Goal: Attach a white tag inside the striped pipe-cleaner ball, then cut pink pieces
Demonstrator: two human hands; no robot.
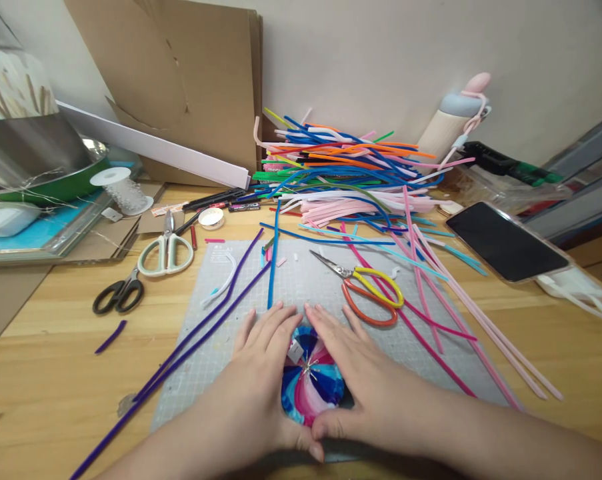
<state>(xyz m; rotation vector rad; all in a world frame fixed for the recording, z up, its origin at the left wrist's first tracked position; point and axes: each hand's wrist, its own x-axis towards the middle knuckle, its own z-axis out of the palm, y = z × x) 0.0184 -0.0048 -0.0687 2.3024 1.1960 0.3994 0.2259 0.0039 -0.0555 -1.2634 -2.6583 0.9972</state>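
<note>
Mostly, my grip is around a fuzzy, multicoloured disc (325, 381) low on the grey mat (205, 363): left hand (263, 373) curved against its left side, right hand (363, 380) against its right, both closed in on it. My 2 thumbs come near each other at its lower edge. How hard I press, I cannot tell. My fingers cover much of its rim, and its underside is out of sight; thin pale wire ends show at its centre, and the mark on its small white tag (295, 351) is unreadable to me.

At far left, a metal container (35, 150), cut off by the view's edge, holds pale and wooden sticks (18, 87). It stands in a green-sided dish (73, 187), whose inside is mostly blocked. A small round tub (211, 218) looks whitish, its contents too small to make out. The bottle (443, 123) is capped, so its contents are hidden. Beside it, a clear bag (518, 193) blurs into whatever lies in it. The heaped pipe cleaners (351, 167) bury their own lower layers, and 1 purple strand (111, 427) runs out of view at the bottom.
</note>
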